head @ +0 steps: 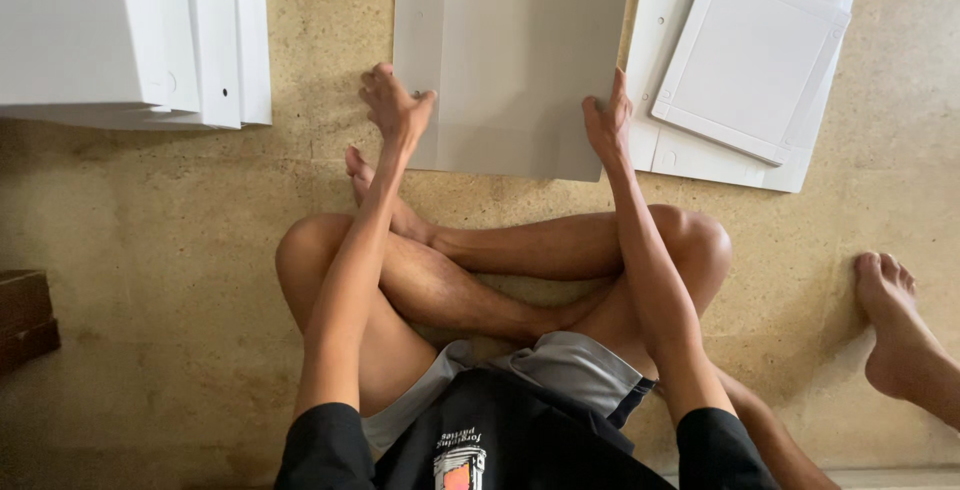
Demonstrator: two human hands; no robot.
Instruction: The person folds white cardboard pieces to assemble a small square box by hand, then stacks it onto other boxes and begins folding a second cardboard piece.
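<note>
Person sits cross-legged on floor (150, 250). Left hand (395, 105) and right hand (607, 120) each pinch a side edge of the flat white cardboard sheet (510, 60) lying ahead; white boxes (130, 35) stacked left.

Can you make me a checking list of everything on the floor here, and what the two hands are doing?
Surface: tan speckled floor; the person sits on it cross-legged.
Job's things: flat white sheet, lying on the floor in front of the knees.
Clutter: flat white panels stacked to the right of the sheet; stack of white boxes at upper left; dark brown block at the left edge.
Grippers: left hand grips the sheet's left edge; right hand grips its right edge, fingers on top.
Cables: nothing seen.
Surroundings: another person's bare foot at the right.
</note>
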